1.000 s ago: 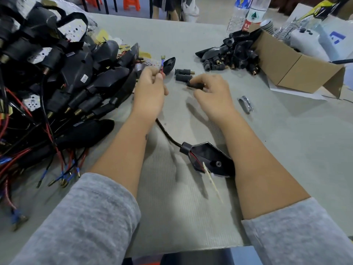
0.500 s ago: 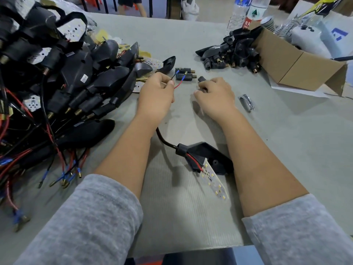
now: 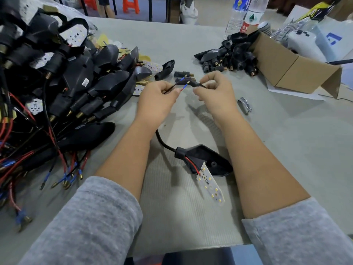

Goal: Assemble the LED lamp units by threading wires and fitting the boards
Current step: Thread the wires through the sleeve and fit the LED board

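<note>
Toward the far middle of the grey desk (image 3: 286,142), the left hand (image 3: 156,98) makes a closed grip, pinching two thin wires (image 3: 178,87) with blue-sleeved tips. The right hand (image 3: 214,90) pinches a small black stem piece (image 3: 196,84) just beside those tips. A black lamp housing (image 3: 206,159) with a white LED board (image 3: 210,186) lies nearer, between the forearms.
</note>
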